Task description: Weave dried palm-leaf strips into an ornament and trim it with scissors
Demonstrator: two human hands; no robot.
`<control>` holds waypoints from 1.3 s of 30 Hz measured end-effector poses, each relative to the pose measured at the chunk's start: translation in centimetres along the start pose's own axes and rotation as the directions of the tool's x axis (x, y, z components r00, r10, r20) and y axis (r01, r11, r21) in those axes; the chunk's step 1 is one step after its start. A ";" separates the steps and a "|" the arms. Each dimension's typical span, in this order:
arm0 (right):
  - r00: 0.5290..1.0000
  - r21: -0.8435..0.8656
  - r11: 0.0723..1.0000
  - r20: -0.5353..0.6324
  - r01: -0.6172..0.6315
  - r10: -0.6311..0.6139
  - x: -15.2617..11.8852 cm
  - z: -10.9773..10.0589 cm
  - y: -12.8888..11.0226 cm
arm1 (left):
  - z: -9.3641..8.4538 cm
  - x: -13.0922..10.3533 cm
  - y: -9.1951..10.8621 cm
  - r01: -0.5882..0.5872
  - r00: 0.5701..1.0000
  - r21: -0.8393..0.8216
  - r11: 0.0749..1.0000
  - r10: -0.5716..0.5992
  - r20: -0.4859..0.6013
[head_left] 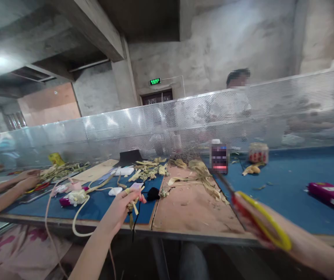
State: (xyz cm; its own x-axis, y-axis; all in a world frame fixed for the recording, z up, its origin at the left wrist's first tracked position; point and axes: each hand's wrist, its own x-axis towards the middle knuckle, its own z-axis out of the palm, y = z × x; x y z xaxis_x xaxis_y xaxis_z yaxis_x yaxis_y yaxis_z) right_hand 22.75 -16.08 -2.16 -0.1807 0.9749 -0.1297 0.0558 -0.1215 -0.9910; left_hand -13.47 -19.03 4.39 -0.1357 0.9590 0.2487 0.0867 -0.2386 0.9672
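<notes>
My left hand point(124, 202) is closed around a small bundle of dried plant material point(131, 214), held above the front edge of the blue table. A dark strand hangs beside it. On the right, my right hand point(261, 229) is closed on scissors point(260, 219) with red and yellow handles, blurred by motion. Their blades point up and left toward the pink-brown board point(184, 206). Dried husks point(206, 179) lie on the back and right side of that board. More dried pieces point(149, 171) sit behind my left hand.
Another person's hands point(30, 179) work at the far left. A perforated metal screen point(117, 128) runs behind the table. A jar point(258, 153), a purple box point(331, 196), a dark pixelated object point(219, 158) and a pale cable point(75, 221) are around.
</notes>
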 end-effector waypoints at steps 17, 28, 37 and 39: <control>0.735 0.215 0.953 0.678 -0.212 0.010 1.3 17.7 0.1 | -1.5 0.8 -2.6 -0.095 0.988 -0.173 0.980 0.114 0.105; 0.714 0.307 0.913 0.700 -0.267 -0.026 1.7 18.5 1.5 | -2.5 1.4 -3.7 -0.126 0.969 -0.203 0.971 0.164 0.183; 0.760 0.318 0.913 0.650 -0.254 -0.015 2.2 19.6 0.3 | -1.7 1.6 -4.2 -0.132 0.968 -0.121 0.984 0.154 0.198; 0.767 0.331 0.908 0.641 -0.256 -0.017 2.2 19.7 0.3 | -1.6 1.6 -4.1 -0.136 0.965 -0.086 0.987 0.151 0.214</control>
State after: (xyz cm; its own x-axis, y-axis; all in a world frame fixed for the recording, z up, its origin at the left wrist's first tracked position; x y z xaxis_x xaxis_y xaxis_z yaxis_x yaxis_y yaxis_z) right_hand 2.97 -17.62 -3.38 -0.7691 0.6308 -0.1033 -0.2280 -0.4217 -0.8776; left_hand -15.58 -16.75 0.86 0.0932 0.9221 0.3756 0.0193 -0.3789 0.9253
